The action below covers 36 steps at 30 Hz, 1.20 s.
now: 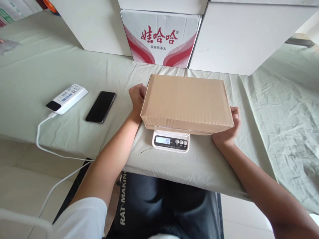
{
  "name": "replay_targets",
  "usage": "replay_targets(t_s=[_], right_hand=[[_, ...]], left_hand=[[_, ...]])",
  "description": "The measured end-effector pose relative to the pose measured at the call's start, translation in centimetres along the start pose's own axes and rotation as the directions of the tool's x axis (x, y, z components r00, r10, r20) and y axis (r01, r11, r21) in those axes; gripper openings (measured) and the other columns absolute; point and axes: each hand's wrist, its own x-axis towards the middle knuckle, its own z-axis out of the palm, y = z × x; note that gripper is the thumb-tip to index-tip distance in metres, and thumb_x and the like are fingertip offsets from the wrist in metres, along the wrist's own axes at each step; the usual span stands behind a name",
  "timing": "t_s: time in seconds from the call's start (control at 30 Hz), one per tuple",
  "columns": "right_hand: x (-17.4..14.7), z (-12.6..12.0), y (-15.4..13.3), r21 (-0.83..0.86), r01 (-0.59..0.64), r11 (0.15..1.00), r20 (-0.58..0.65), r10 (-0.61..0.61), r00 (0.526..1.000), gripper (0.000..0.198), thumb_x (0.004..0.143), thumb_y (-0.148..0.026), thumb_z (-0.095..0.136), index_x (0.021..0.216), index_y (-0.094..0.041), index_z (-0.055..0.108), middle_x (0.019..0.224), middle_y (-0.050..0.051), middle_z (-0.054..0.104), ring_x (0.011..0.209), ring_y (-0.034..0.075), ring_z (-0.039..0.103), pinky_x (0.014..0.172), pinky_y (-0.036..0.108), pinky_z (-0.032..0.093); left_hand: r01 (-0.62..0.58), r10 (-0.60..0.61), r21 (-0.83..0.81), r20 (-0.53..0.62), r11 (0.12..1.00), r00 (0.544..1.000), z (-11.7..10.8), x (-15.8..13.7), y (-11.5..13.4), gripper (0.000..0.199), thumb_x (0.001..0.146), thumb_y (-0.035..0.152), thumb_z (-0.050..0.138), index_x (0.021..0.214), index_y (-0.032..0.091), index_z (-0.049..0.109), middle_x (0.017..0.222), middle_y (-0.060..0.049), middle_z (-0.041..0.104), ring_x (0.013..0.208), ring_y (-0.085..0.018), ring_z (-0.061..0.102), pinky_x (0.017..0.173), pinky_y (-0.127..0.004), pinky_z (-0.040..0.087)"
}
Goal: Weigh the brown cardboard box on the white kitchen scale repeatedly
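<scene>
A brown cardboard box lies flat across a white digital kitchen scale in the middle of the cloth. It covers most of the scale; the front panel stays in sight, its lit display reading what looks like 70. At the box's left side my left hand is curled into a fist, partly hidden by the box edge. My right hand rests by the front right corner with its fingers folded in. Whether either hand touches the cardboard I cannot tell.
A black phone and a white power bank with a white cable lie to the left. Behind the box stand a white-and-red carton and large white boxes. The green cloth hangs over the front edge.
</scene>
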Motion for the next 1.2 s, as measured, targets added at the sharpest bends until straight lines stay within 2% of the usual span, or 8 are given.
replay_targets(t_s=[0.07,0.13,0.33,0.57,0.77,0.97,1.2], right_hand=[[0.1,0.1,-0.1,0.012,-0.022,1.000,-0.016,0.023,1.000,0.037,0.083,-0.054,0.073,0.076,-0.025,0.052,0.074,-0.005,0.041,0.067,0.014,0.041,0.065,0.029,0.037],[0.3,0.1,0.0,0.012,-0.055,0.998,-0.035,0.055,0.998,0.035,0.083,-0.049,0.071,0.073,-0.025,0.048,0.072,-0.005,0.037,0.065,0.013,0.038,0.065,0.028,0.035],[0.6,0.2,-0.1,-0.009,-0.133,0.991,-0.068,0.132,0.989,0.036,0.081,-0.044,0.069,0.069,-0.026,0.040,0.068,-0.007,0.030,0.063,0.012,0.030,0.064,0.029,0.029],[0.4,-0.1,-0.3,-0.032,-0.176,0.984,-0.015,0.176,0.984,0.043,0.086,-0.045,0.071,0.067,-0.025,0.037,0.068,-0.005,0.031,0.063,0.013,0.029,0.061,0.028,0.029],[0.5,-0.4,0.0,-0.034,-0.183,0.983,0.004,0.183,0.983,0.044,0.084,-0.045,0.073,0.064,-0.024,0.040,0.065,-0.004,0.031,0.062,0.013,0.028,0.061,0.030,0.028],[0.5,-0.7,0.5,-0.013,-0.170,0.985,0.035,0.170,0.985,0.051,0.085,-0.055,0.074,0.063,-0.025,0.039,0.063,-0.005,0.030,0.061,0.013,0.025,0.061,0.032,0.024],[0.5,-0.6,0.5,-0.008,-0.190,0.982,0.038,0.190,0.981,0.047,0.085,-0.054,0.072,0.063,-0.025,0.042,0.062,-0.005,0.034,0.061,0.013,0.027,0.061,0.032,0.025]], left_hand=[[-0.080,0.083,0.122,-0.020,0.989,0.996,0.1,0.0,0.0,0.063,0.105,-0.010,0.041,0.054,0.024,0.024,0.055,0.007,0.016,0.064,-0.011,0.011,0.055,-0.032,0.016],[-0.111,0.116,0.187,-0.015,0.976,0.993,0.3,-0.1,0.2,0.063,0.105,-0.010,0.041,0.054,0.024,0.024,0.055,0.007,0.017,0.062,-0.011,0.013,0.055,-0.032,0.015],[-0.096,0.108,0.197,-0.047,0.976,0.993,0.9,-0.5,1.0,0.064,0.104,-0.011,0.039,0.053,0.024,0.023,0.052,0.008,0.017,0.061,-0.010,0.011,0.054,-0.029,0.016],[-0.052,0.064,0.169,-0.066,0.984,0.996,1.5,-0.9,1.7,0.066,0.105,-0.010,0.038,0.051,0.023,0.022,0.051,0.007,0.017,0.057,-0.009,0.015,0.052,-0.028,0.018],[-0.099,0.106,0.195,-0.023,0.976,0.994,1.2,-0.8,1.4,0.065,0.103,-0.013,0.037,0.051,0.023,0.021,0.051,0.007,0.015,0.061,-0.010,0.010,0.052,-0.029,0.015],[-0.139,0.138,0.181,0.017,0.974,0.990,0.6,-0.5,0.7,0.063,0.100,-0.014,0.041,0.054,0.023,0.022,0.054,0.007,0.015,0.065,-0.011,0.008,0.055,-0.033,0.013],[-0.188,0.180,0.242,0.056,0.952,0.982,0.1,-0.1,0.1,0.061,0.102,-0.008,0.041,0.055,0.025,0.021,0.058,0.005,0.014,0.065,-0.012,0.010,0.059,-0.036,0.011]])
